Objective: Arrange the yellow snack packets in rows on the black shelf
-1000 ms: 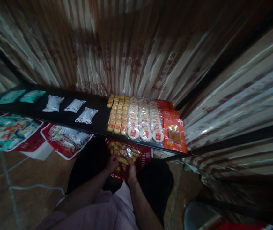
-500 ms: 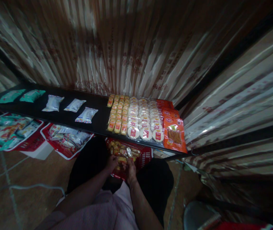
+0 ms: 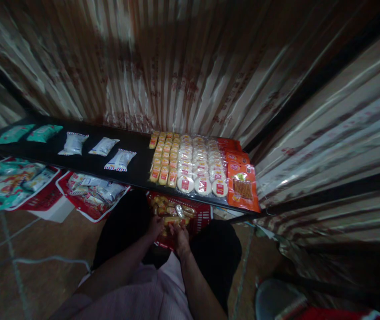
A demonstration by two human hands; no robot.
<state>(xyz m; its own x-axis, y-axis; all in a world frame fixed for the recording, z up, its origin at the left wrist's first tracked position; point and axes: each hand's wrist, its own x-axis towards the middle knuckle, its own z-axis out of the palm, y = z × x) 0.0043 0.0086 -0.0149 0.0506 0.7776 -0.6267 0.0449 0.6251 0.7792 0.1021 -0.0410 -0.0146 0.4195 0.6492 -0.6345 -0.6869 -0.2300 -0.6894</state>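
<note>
Between my knees, a red basket [image 3: 205,218] holds small yellow wrapped snack cakes [image 3: 163,206]. My left hand [image 3: 156,226] is over its near part, fingers closed at the left end of a yellow wrapped snack cake [image 3: 173,220]. From the right, my right hand [image 3: 180,234] has its fingers bent against the same cake, near its other end. The fingertips are dim and partly hidden. Just above the basket, rows of the same yellow cakes [image 3: 164,160] lie on a black shelf [image 3: 140,178].
Right of the yellow rows are round white packaged biscuits [image 3: 202,185] and orange snack bags [image 3: 242,182]. Blue-white packets [image 3: 121,160] and green packets [image 3: 45,133] lie farther left. Filled red baskets [image 3: 92,216] stand below the shelf. Corrugated sheeting [image 3: 183,66] rises behind.
My right hand's fingers have shifted slightly left and down. A yellow cake now shows more plainly between my hands. The shelf goods have not moved.
</note>
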